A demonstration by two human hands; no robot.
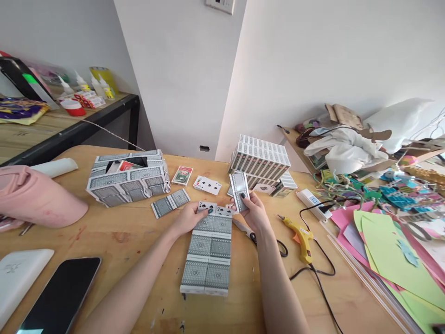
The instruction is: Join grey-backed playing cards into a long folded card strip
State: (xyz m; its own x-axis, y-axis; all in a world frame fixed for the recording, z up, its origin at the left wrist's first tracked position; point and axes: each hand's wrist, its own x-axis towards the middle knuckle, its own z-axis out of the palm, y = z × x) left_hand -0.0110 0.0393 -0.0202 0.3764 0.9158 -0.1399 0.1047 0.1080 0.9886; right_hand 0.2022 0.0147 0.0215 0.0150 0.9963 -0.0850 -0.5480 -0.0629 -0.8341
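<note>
Bare table (114, 241) lies open near left of the card panel (208, 253); scissors (248, 232) and glue gun (301, 234) crowd its right; card stack (260, 157) blocks far.

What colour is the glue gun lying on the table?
Yellow, with a black cord; the glue gun shows clearly in the head view, right of the right hand.

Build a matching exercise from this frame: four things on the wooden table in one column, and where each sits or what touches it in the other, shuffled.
Things:
1. glue gun
2. phone
3. card panel
4. card pack

Places:
A. lying flat under the left hand
B. held upright in the right hand
C. near the table's left front edge, screen dark
D. right of the scissors, cord trailing toward the viewer

Pairs: 1-D, 2-C, 3-A, 4-B
</note>
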